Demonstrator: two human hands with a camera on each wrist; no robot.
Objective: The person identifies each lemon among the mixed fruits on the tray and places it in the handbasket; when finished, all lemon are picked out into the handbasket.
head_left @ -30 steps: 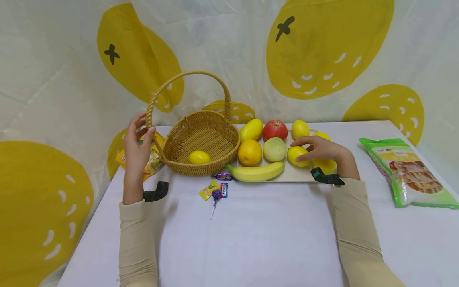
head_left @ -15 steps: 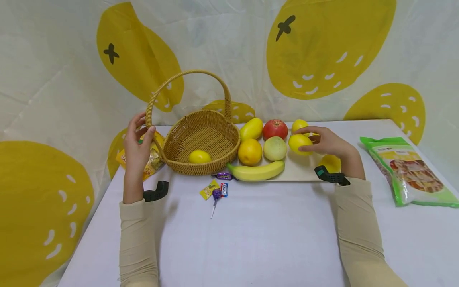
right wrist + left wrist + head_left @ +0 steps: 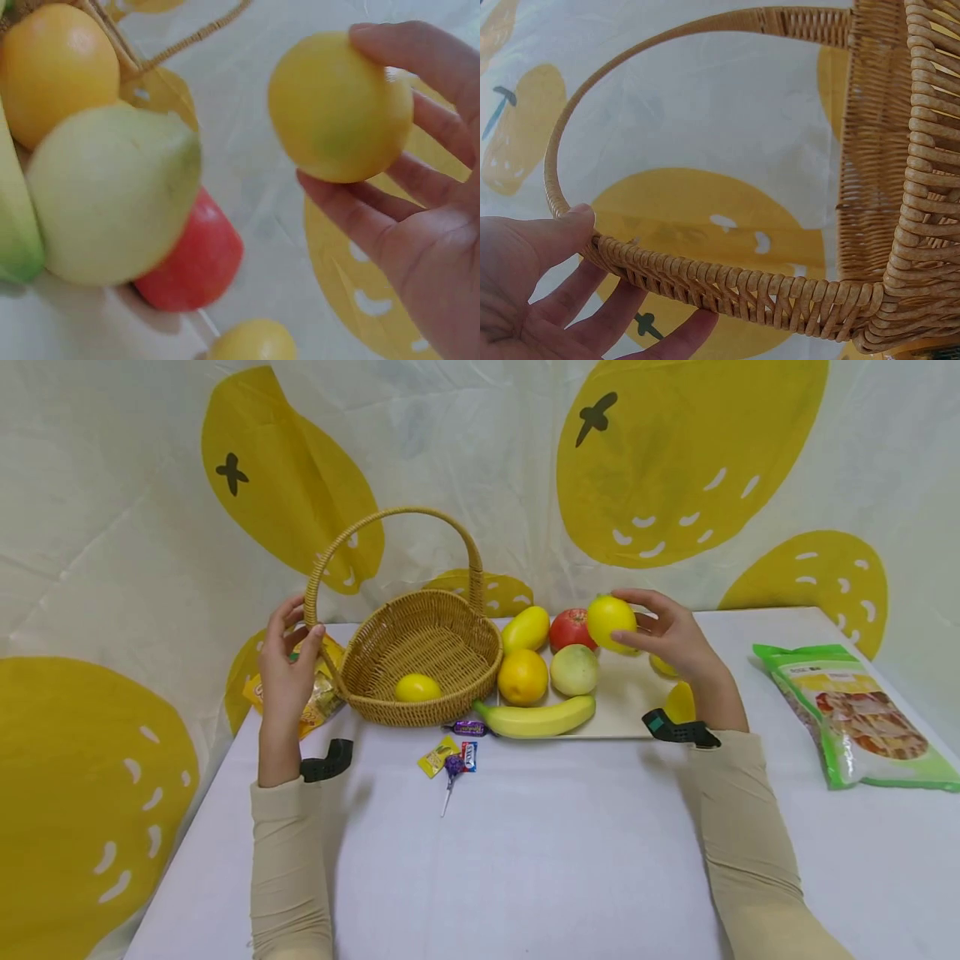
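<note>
By the right hand point(image 3: 663, 631), a lemon point(image 3: 611, 622) is grasped between thumb and fingers, and it is held in the air above the tray point(image 3: 630, 714), towards its far edge. In the head view the red fruit point(image 3: 570, 629) is partly covered by this lemon, but in the right wrist view a gap is seen between the two. By the left hand point(image 3: 288, 656), the handle point(image 3: 408, 511) of the basket point(image 3: 431, 639) is gripped low on its left side. The basket is placed near the far edge of the worktop point(image 3: 555, 852), left of the tray, and a second lemon point(image 3: 417, 687) is contained in it.

On the tray's left part a mango point(image 3: 527, 629), an orange point(image 3: 522, 677) and a pale green fruit point(image 3: 575, 669) are laid, with a banana point(image 3: 536, 720) along the front edge. At the right end, yellow fruits point(image 3: 681, 702) are partly hidden by the right arm. In front of the basket, small sweets point(image 3: 437, 758) and a lollipop point(image 3: 453, 766) are placed. A snack bag point(image 3: 322, 703) is seen beside the left hand, and a green-edged bag point(image 3: 862, 718) is placed near the worktop's right edge.
</note>
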